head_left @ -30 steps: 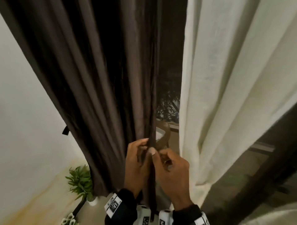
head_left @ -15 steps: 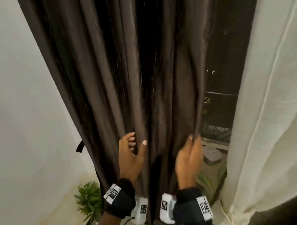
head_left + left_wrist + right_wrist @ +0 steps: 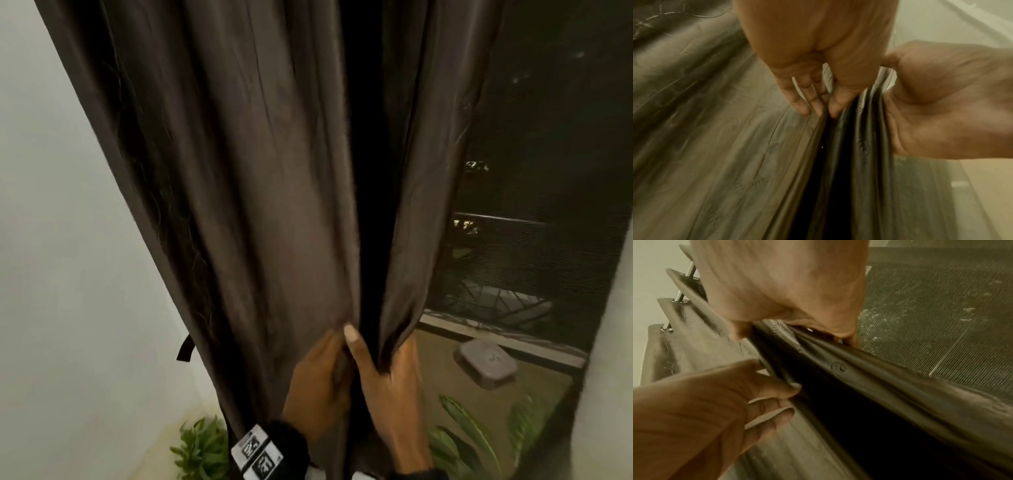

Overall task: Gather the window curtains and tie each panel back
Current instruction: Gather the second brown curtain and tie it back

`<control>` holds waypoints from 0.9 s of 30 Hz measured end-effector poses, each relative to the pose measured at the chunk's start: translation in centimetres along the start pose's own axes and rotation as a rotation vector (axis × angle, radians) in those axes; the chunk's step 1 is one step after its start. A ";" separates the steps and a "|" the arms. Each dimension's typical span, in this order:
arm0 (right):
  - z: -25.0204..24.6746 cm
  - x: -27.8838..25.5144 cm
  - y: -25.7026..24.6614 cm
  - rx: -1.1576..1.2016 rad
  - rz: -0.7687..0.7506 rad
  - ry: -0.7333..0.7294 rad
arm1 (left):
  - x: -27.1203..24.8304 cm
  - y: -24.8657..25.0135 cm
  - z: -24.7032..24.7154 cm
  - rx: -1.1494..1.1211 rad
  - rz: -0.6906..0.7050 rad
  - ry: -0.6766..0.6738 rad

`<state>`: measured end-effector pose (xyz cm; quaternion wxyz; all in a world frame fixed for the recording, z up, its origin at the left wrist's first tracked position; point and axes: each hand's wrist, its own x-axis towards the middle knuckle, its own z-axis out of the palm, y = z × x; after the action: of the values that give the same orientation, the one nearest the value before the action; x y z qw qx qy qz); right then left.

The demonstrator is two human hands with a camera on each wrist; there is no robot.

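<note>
The brown curtain [image 3: 267,205] hangs down the middle of the frame, its pleats running top to bottom. At lower centre the left hand [image 3: 318,387] and right hand [image 3: 390,373] meet, each pinching folds. The black tie-back strap [image 3: 185,347] hangs at the lower left, nearer the left hand.

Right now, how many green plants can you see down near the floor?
2: one small plant by the wall, left of the dark curtain; one long-leaved plant below the window, right of the hands. Others may be hidden.
</note>
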<state>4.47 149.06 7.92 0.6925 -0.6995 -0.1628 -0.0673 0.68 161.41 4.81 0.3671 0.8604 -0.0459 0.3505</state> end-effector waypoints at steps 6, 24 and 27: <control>0.9 3.0 2.8 -0.090 0.059 0.182 | 1.5 -1.4 -4.1 0.078 0.071 0.253; 9.3 1.2 -1.3 -0.153 0.113 0.154 | 3.9 -5.3 -8.5 -0.286 0.073 0.211; 10.6 -0.2 -4.6 -0.003 0.021 0.080 | 3.6 -4.6 -10.1 -0.444 0.061 0.000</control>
<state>1.38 159.46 11.89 0.6983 -0.6988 -0.1276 -0.0881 -0.77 172.08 9.25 0.5368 0.7565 -0.1481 0.3429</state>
